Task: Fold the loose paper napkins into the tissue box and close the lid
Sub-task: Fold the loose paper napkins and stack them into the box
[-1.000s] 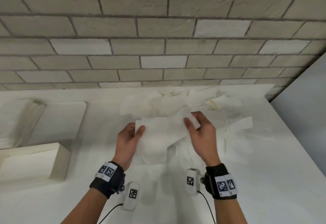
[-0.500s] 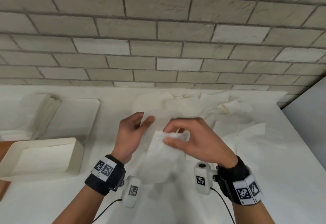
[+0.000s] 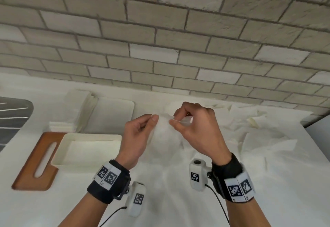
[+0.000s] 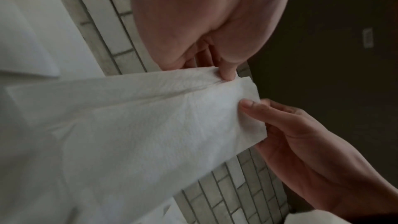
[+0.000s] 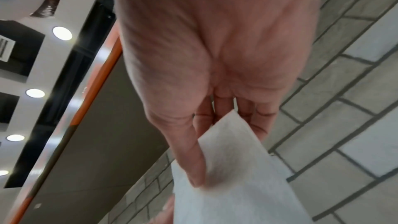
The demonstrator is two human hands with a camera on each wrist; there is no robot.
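Observation:
My left hand (image 3: 153, 119) and right hand (image 3: 174, 119) are close together above the table. Each pinches the top edge of one white paper napkin (image 3: 166, 133), which hangs doubled over below them. In the left wrist view, the napkin (image 4: 150, 125) is pinched under my left thumb, and my right hand (image 4: 254, 108) holds its corner. The right wrist view shows the thumb pressing the napkin (image 5: 237, 176) against the fingers. The open white tissue box (image 3: 92, 137) lies left of my hands. Its wooden slotted lid (image 3: 30, 171) lies beside and partly under it.
Loose napkins (image 3: 259, 133) are heaped on the white table to the right. A stack of folded napkins (image 3: 78, 112) and a flat white tray (image 3: 114, 114) sit at the back left. A brick wall (image 3: 160, 48) runs behind. The table's right edge (image 3: 303, 124) is near the heap.
My right hand carried its edge of the napkin over to the left hand, doubling the sheet, and both hands rose. The view shifted, bringing the box and lid further into sight.

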